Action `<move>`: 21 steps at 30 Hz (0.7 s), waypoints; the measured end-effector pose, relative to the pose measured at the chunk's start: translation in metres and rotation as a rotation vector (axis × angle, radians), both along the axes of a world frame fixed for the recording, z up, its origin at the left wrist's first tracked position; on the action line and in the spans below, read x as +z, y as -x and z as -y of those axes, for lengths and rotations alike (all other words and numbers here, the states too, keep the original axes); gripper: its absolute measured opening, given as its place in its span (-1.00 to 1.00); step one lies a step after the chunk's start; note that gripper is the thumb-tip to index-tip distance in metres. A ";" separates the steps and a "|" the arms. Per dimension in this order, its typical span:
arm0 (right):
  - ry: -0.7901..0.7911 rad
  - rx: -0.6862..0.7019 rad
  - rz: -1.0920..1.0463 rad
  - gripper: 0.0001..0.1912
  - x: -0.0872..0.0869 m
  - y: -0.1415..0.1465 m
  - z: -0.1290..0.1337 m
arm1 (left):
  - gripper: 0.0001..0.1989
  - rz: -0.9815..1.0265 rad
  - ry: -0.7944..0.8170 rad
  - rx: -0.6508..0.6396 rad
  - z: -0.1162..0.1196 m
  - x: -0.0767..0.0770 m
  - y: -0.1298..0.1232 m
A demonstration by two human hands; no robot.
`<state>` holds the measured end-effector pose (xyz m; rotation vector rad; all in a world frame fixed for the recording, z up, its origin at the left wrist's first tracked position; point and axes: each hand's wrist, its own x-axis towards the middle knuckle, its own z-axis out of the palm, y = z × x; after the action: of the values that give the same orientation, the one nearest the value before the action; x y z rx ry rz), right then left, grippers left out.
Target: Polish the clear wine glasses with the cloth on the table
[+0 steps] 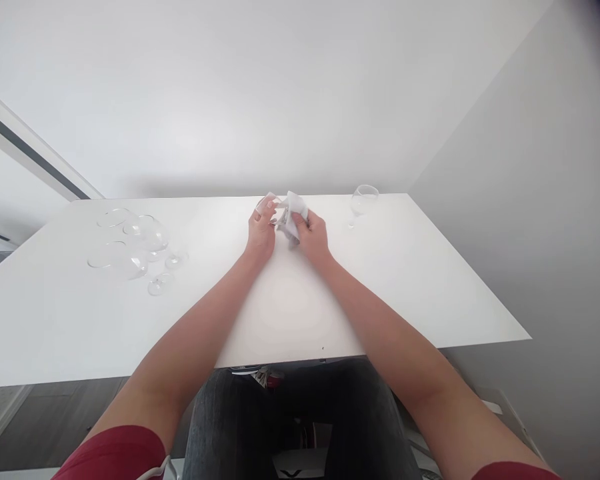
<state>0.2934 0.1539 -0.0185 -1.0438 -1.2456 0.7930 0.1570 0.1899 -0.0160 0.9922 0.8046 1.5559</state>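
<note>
Near the far edge of the white table, my left hand is closed around a clear wine glass, partly hidden by my fingers. My right hand grips a white cloth, pressed against the glass from the right side. The cloth is bunched, and its lower end hangs below my right fingers. How much of the glass lies under the cloth I cannot tell.
Several clear stemmed glasses stand in a group on the left of the table. One more wine glass stands right of my hands by the far edge. A wall rises behind the table.
</note>
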 end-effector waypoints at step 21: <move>0.107 -0.222 -0.303 -0.69 0.009 -0.003 0.000 | -0.53 0.099 -0.058 -0.231 0.011 0.006 -0.006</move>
<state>0.2962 0.1538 -0.0097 -1.0813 -0.8230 0.8167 0.1634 0.1788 -0.0098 1.0046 0.5577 1.4237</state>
